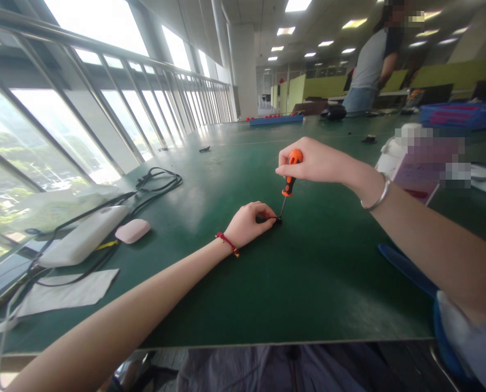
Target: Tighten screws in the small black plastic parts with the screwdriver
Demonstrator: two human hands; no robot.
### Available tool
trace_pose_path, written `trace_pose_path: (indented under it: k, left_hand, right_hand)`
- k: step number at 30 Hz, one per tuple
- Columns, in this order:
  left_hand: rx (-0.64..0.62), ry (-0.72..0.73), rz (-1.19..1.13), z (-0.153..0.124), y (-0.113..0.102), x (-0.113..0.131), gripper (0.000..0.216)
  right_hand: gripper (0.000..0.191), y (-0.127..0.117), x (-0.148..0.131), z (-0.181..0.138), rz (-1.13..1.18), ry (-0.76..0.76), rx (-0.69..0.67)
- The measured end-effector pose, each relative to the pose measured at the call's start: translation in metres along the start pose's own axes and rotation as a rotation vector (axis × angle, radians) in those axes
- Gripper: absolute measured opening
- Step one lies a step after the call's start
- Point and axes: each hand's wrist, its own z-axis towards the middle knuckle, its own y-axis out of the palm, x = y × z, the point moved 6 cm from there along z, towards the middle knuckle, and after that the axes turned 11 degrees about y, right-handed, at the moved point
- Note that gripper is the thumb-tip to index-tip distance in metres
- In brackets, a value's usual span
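While the left hand [248,223] pinches a small black part [267,219] flat on the green table [316,272], the right hand [308,160] grips an orange-handled screwdriver [289,179] upright — tip on the part. Far right, a blue tray [461,115] holds items too blurred to identify.

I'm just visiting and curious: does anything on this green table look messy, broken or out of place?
Nothing looks damaged or spilled. The right hand holds an orange screwdriver upright on a small black part pinched by the left hand. Only the black cables by the window lie loosely tangled.
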Motion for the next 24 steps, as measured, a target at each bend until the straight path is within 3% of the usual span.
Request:
trace_pose_path:
  k: [9,13,17,20,22,24]
  left_hand:
    - [0.009,0.0,-0.007,0.0,-0.001,0.0,0.014]
    - [0.017,-0.007,-0.01,0.0,0.0,0.0,0.014]
    - [0.016,-0.015,-0.026,0.0,-0.001,0.0,0.014]
    - [0.02,-0.015,-0.044,0.0,-0.002,0.001,0.013]
    - [0.027,-0.016,-0.052,0.0,-0.002,0.001,0.013]
    - [0.028,-0.021,-0.057,0.0,-0.002,0.001,0.012]
  right_hand:
    - [0.015,-0.009,-0.001,-0.003,-0.012,-0.035,-0.007]
    - [0.034,-0.016,-0.002,-0.008,-0.035,0.0,-0.004]
    - [0.005,-0.018,-0.003,-0.009,-0.03,-0.026,0.018]
    - [0.01,-0.016,-0.002,-0.009,-0.077,-0.041,0.019]
    - [0.026,-0.015,-0.001,-0.009,-0.098,-0.033,0.008]
    - [0.029,-0.015,-0.002,-0.009,-0.107,-0.032,0.02]
